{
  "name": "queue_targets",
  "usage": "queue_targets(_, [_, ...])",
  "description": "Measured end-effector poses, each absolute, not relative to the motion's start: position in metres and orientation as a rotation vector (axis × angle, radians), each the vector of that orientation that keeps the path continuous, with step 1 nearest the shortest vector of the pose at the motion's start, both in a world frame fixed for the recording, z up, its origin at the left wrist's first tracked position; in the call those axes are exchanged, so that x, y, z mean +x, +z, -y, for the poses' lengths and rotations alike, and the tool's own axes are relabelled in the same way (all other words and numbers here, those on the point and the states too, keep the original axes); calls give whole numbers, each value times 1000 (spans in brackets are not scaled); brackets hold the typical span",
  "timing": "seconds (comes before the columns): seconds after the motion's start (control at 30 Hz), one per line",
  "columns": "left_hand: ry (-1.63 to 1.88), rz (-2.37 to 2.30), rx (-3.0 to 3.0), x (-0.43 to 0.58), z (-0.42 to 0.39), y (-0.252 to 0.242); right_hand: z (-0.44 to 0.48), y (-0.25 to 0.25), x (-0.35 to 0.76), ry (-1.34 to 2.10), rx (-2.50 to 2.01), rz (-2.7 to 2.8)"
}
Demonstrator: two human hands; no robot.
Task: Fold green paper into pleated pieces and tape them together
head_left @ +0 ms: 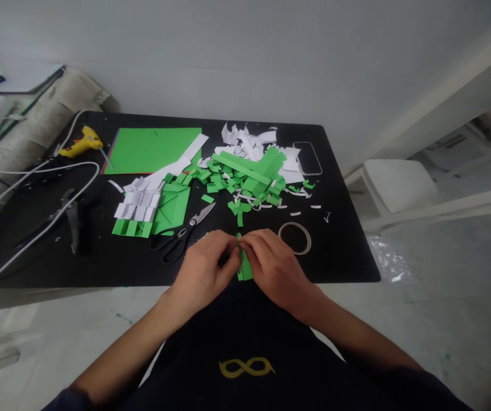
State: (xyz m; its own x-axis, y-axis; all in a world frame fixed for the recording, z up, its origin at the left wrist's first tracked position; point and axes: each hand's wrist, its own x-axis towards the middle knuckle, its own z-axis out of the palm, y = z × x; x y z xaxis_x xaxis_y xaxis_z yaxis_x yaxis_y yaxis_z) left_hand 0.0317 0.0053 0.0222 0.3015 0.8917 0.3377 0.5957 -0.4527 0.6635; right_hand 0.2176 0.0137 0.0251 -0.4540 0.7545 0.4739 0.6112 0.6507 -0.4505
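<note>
Near the table's front edge, my left hand (206, 260) and my right hand (273, 265) meet over a small strip of green paper (245, 269). Both hands pinch its upper part between thumb and fingers; its lower end hangs below them. To the left of my left hand lie black-handled scissors (183, 233), blades pointing away from me. A roll of tape (295, 238) rests flat just beyond my right hand. Ahead of my hands is a heap of cut green paper (254, 177) with white paper scraps (245, 140) behind it.
On the left are folded white paper pieces (142, 197), a stack of green sheets (151, 148), a yellow glue gun (83, 142), a dark-handled tool (72, 220) and a looping white cable (35, 171). A clear-looking phone case (311, 158) lies far right; a white stool (399, 182) stands beyond.
</note>
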Motion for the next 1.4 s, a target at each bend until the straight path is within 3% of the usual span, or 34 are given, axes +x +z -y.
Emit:
queue_targets(0.5, [941, -1342, 2030, 31, -7, 25, -18, 27, 219, 408, -1046, 2167])
queue_targets(0.83, [991, -1430, 1658, 14, -12, 26, -52, 13, 270, 152, -1419, 1823])
queue_targets(1.17, [1103, -1312, 1340, 16, -19, 22, -37, 15, 249, 181, -1260, 1861])
queue_targets(1.27, [1133, -1310, 1325, 19, -20, 21, -30, 15, 239, 514, -1267, 1778])
queue_targets(1.4, [1178, -1308, 1287, 24, -18, 17, -22, 13, 229, 1418, -1193, 1456])
